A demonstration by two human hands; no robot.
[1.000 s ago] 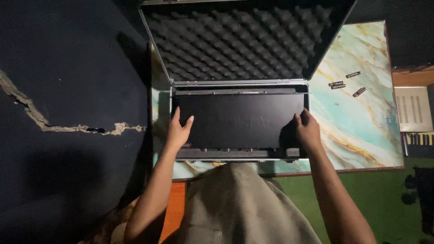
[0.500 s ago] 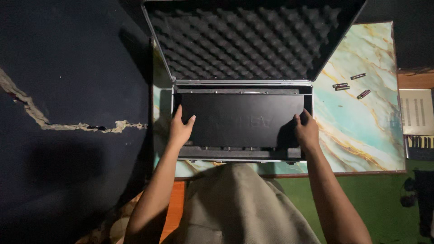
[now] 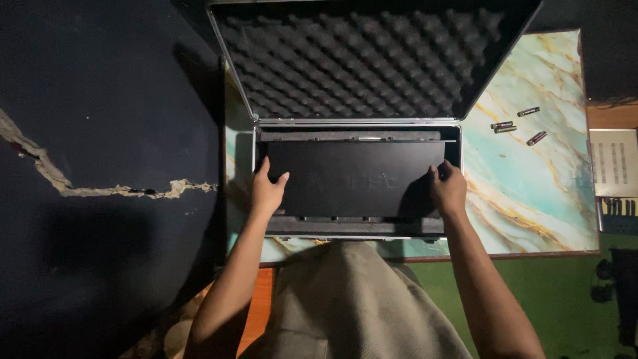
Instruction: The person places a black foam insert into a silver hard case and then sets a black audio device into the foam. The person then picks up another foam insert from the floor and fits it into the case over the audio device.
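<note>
- Seen from above, a person stands at a marble-patterned table (image 3: pixel 531 199) with an open hard case (image 3: pixel 355 229) on it.
- The case lid (image 3: pixel 372 60) stands open on the far side, lined with dark egg-crate foam.
- A flat black panel (image 3: pixel 352 176) lies in the case base, near the middle of the view. Its long axis runs left to right, parallel to the hinge line.
- The panel's far long edge points toward the lid; its near long edge faces the person's body.
- The left hand (image 3: pixel 266 193) rests at the panel's left short end, fingers loosely spread and laid on the top face, thumb angled toward the panel's middle. Whether any finger hooks under the edge cannot be seen.
- The right hand (image 3: pixel 448 189) is at the panel's right short end, fingers curled over the edge as if gripping it.
- The panel therefore lies between the two hands, one at each end, and both are about equally close to it.
- A narrow strip of the case base shows beyond the panel, and a darker foam ledge shows on its near side.
- Four small batteries (image 3: pixel 515 124) lie loose on the table to the right of the case, well apart from either hand.
- Left of the table is a dark floor (image 3: pixel 100 100) with a pale crack across it.
</note>
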